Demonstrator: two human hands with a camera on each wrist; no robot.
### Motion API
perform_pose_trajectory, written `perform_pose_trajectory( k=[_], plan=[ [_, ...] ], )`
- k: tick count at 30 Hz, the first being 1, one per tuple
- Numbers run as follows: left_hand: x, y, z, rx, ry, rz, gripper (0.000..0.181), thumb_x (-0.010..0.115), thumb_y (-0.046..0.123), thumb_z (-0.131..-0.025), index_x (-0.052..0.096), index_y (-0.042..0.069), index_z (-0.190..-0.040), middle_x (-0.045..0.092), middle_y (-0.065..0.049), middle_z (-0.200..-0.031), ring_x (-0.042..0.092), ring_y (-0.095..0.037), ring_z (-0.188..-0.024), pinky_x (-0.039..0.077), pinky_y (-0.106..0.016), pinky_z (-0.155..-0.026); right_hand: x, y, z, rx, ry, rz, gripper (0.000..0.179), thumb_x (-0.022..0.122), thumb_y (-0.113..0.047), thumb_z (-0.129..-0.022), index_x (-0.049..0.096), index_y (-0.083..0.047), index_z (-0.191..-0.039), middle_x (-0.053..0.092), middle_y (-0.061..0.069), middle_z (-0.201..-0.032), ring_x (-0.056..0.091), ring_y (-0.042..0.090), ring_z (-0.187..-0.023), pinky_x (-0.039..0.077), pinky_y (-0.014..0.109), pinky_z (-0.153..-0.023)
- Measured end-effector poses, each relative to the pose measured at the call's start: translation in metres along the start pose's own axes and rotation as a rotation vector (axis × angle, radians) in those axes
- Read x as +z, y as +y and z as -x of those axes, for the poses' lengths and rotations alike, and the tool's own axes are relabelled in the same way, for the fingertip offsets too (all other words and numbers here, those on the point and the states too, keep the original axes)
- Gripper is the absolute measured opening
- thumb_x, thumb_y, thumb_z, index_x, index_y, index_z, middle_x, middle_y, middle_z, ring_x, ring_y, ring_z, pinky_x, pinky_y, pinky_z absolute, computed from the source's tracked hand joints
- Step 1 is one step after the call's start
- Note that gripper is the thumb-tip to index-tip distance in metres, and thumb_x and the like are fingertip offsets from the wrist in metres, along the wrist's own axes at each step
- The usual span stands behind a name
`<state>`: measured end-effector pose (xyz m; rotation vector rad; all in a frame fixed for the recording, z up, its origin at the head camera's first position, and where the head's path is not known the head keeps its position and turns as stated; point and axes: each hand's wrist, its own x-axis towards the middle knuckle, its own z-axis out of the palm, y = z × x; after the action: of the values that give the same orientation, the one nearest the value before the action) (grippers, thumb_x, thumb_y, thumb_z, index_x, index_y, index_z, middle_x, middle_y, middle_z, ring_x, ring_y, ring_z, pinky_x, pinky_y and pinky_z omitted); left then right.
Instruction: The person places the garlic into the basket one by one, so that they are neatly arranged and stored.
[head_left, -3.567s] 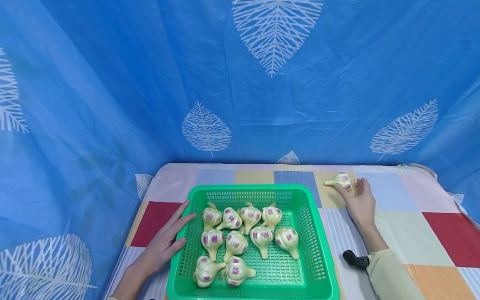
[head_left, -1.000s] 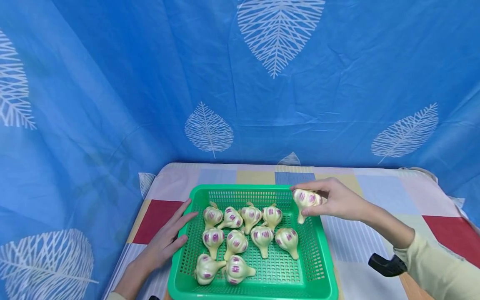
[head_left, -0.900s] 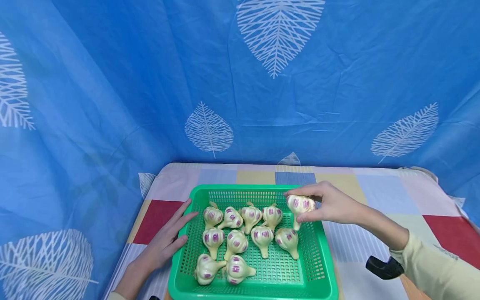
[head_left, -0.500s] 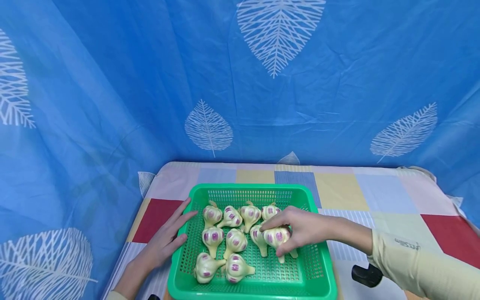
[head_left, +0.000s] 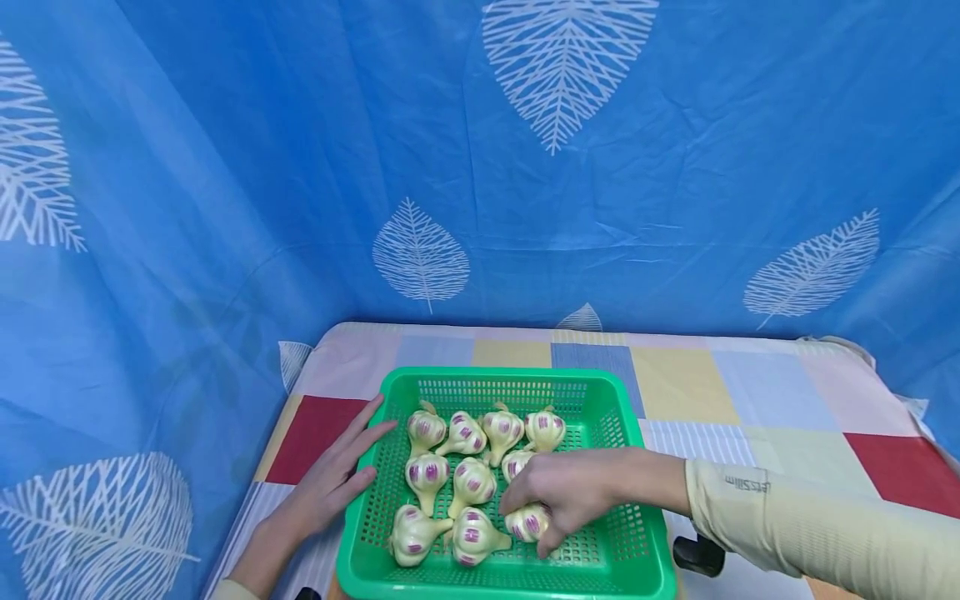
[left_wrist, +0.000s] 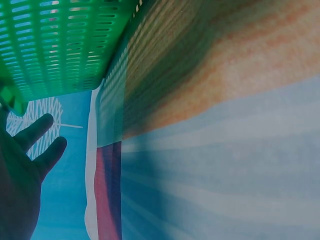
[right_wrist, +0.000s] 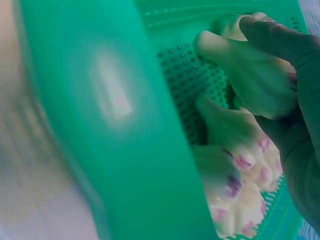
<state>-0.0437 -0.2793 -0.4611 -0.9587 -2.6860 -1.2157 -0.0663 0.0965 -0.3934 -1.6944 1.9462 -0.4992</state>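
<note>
A green plastic basket (head_left: 510, 373) holds several garlic bulbs, cream with purple patches, in rough rows. Low inside it, my right hand (head_left: 577, 492) grips a garlic bulb (head_left: 527, 523) between thumb and fingers, just right of the front-row garlic bulb (head_left: 474, 537). The right wrist view shows the gripped bulb's stem pointing away from the palm, with other bulbs (right_wrist: 240, 145) close below. My right hand covers part of the second row. At the basket's left rim, my left hand (head_left: 330, 479) has straight, spread fingers touching the edge; its thumb shows beside the basket (left_wrist: 60, 50) in the left wrist view.
A patchwork cloth (head_left: 678, 383) covers the table under the basket. Blue curtain (head_left: 315, 167) with white leaf prints hangs behind and at the left. A black wrist-worn device (head_left: 699, 556) sits below the right sleeve (head_left: 817, 508), near the basket's right edge.
My right hand picked up the garlic bulb from the back-right cloth, carried it over the basket's right rim, and lowered it leftward to the front row. My left hand stayed at the rim.
</note>
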Motion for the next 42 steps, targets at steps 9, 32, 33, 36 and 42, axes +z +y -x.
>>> perform_pose_trajectory(
  k=[9,32,33,36,42],
  plan=[
    [0.000,0.000,-0.001,0.006,0.002,0.003,0.062,0.061,0.018,-0.093,0.044,0.014,-0.153,0.015,-0.005,-0.168,0.025,-0.023,-0.149,0.052,-0.046,-0.097,0.014,0.000,-0.010,0.003,-0.055,0.127,0.042,0.084,-0.034,-0.083,0.069,-0.015,-0.117,0.066,-0.017,-0.109,0.050,-0.014,-0.087,0.043,0.005,-0.080],
    [-0.001,0.002,-0.003,-0.003,-0.003,0.011,0.063,0.062,0.018,-0.093,0.043,0.014,-0.153,0.014,-0.004,-0.168,0.025,-0.023,-0.149,0.054,-0.044,-0.094,0.025,0.002,-0.010,0.107,-0.083,0.236,0.082,0.070,-0.061,-0.082,0.053,-0.012,-0.145,0.056,-0.006,-0.142,0.053,0.006,-0.126,0.043,0.022,-0.103],
    [-0.001,0.002,-0.003,-0.004,-0.004,0.011,0.063,0.062,0.018,-0.093,0.044,0.014,-0.153,0.014,-0.004,-0.168,0.025,-0.023,-0.149,0.054,-0.044,-0.094,0.025,0.002,-0.009,0.110,-0.082,0.237,0.082,0.070,-0.061,-0.082,0.052,-0.013,-0.145,0.056,-0.006,-0.142,0.053,0.006,-0.126,0.043,0.022,-0.103],
    [-0.001,0.002,-0.002,-0.007,-0.004,0.009,0.063,0.062,0.018,-0.093,0.044,0.014,-0.153,0.014,-0.004,-0.168,0.025,-0.023,-0.149,0.054,-0.044,-0.094,0.025,0.001,-0.008,0.113,-0.082,0.243,0.082,0.069,-0.061,-0.082,0.051,-0.013,-0.146,0.055,-0.006,-0.143,0.052,0.006,-0.127,0.043,0.023,-0.104],
    [-0.001,0.001,0.000,-0.006,-0.007,-0.005,0.062,0.061,0.018,-0.094,0.044,0.015,-0.153,0.014,-0.004,-0.168,0.025,-0.023,-0.149,0.052,-0.047,-0.097,0.015,-0.002,-0.004,0.120,-0.085,0.211,0.078,0.069,-0.059,-0.085,0.051,-0.014,-0.147,0.052,-0.007,-0.146,0.049,0.007,-0.132,0.043,0.025,-0.104]
  ],
)
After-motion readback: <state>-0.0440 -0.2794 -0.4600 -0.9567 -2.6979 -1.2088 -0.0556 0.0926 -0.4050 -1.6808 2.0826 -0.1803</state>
